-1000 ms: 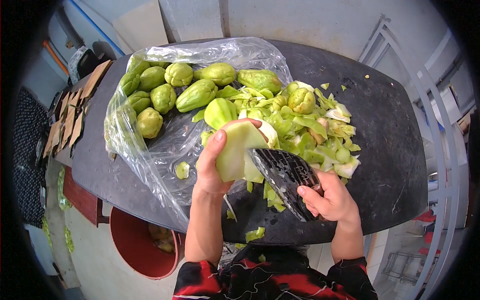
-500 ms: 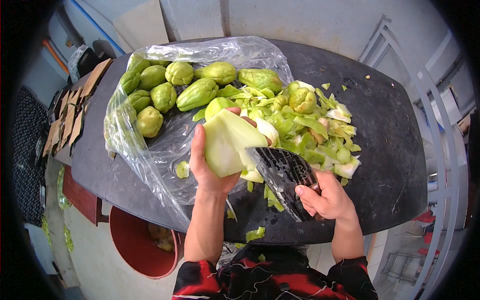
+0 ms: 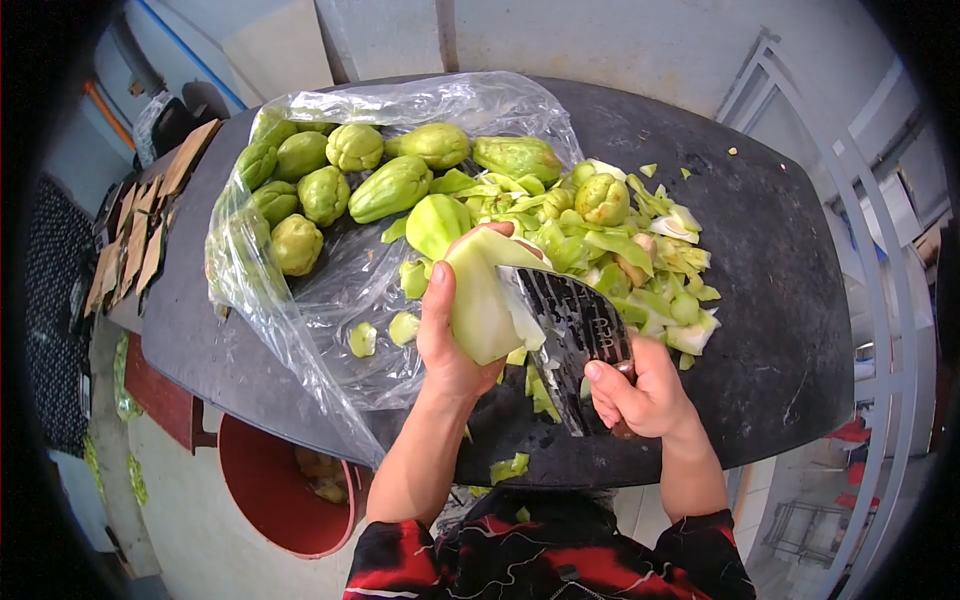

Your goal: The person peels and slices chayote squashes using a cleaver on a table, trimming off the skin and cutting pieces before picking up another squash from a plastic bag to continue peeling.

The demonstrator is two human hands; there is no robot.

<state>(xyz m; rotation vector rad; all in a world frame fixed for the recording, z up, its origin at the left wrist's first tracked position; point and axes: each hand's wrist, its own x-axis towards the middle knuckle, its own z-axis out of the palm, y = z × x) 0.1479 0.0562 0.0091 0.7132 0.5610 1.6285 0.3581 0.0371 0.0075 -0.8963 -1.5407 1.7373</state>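
Note:
My left hand [image 3: 452, 345] is closed around a pale, peeled chayote [image 3: 482, 300], its fingers partly hidden behind it. With my right hand [image 3: 645, 393] I grip the handle of a broad, dark-bladed cleaver [image 3: 575, 335]. The blade's left edge lies against the right side of the chayote. Behind my hands spreads a heap of green peelings [image 3: 590, 250], with a whole chayote [image 3: 603, 199] resting on it. Another light green chayote [image 3: 437, 226] sits just beyond my left fingers.
Several unpeeled chayotes [image 3: 392, 188] lie on a clear plastic bag [image 3: 330, 330] on the dark table [image 3: 780, 300]. A red bin [image 3: 270, 500] stands on the floor at the lower left. Wooden pieces [image 3: 150, 225] are left of the table, and a grey metal rail [image 3: 880, 290] is at the right.
My left hand has shifted right with the chayote, which is now turned more upright. The cleaver blade has tilted steeper against it. A cut piece now shows on the bag near my left hand.

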